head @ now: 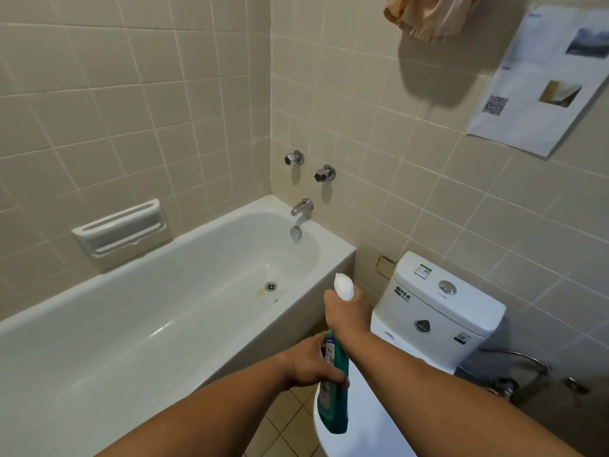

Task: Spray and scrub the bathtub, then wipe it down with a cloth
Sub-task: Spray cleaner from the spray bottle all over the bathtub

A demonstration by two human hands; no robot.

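Hands come first: you have two in view, and both hold one green bottle (337, 400) in the lower middle of the frame. Your left hand (309, 366) grips the middle of the bottle, with its fingers curled round it. Your right hand (346, 313) is higher up. It grips the neck of the bottle, just under the white top (343, 286), and its fingers are curled tight round the neck. The white top sticks up out of your fist. The bottle tilts, with its bottom end low, in front of the toilet lid (369, 423).

One white bathtub (184, 278) fills the left and middle of the frame. The bottle is beside the tub's near right end, not inside it. The tub has one drain (271, 286) in its floor, with one yellow-brown stain (260, 293) just beside it.

On the wall above the far end of the tub you can count two tap handles (294, 158), one spout (302, 206) under them, and one round plate (295, 233) below the spout. One soap dish (122, 230) sits in the wall on the left.

One toilet tank (438, 311) stands at the right, with one round button (447, 287) on top. One paper sheet (543, 80) hangs at the upper right. One peach cloth (428, 14) hangs at the top edge.
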